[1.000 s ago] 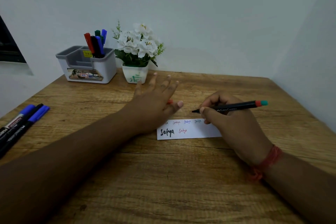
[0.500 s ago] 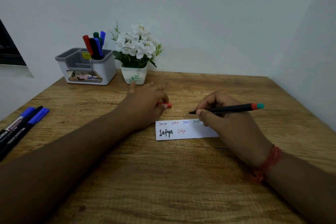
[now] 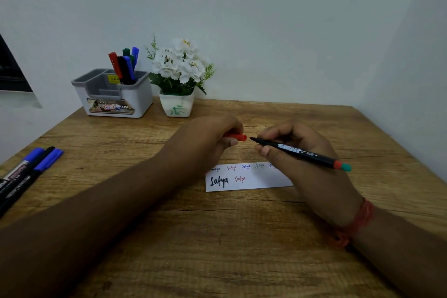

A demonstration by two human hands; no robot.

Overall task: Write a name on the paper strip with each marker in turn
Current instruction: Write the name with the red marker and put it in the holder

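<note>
While your left hand [image 3: 212, 138] curls round the red cap [image 3: 238, 137], your right hand [image 3: 294, 150] pinches the black pen [image 3: 300, 152]. Its bare tip points at the cap, just beside it. Your paper strip [image 3: 244, 178] lies flat on the wooden table [image 3: 217, 249], partly under your right hand, with names written on it.

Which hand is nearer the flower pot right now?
Left. The left hand, holding the red cap, sits just in front of the flower pot; the right hand is farther right.
</note>
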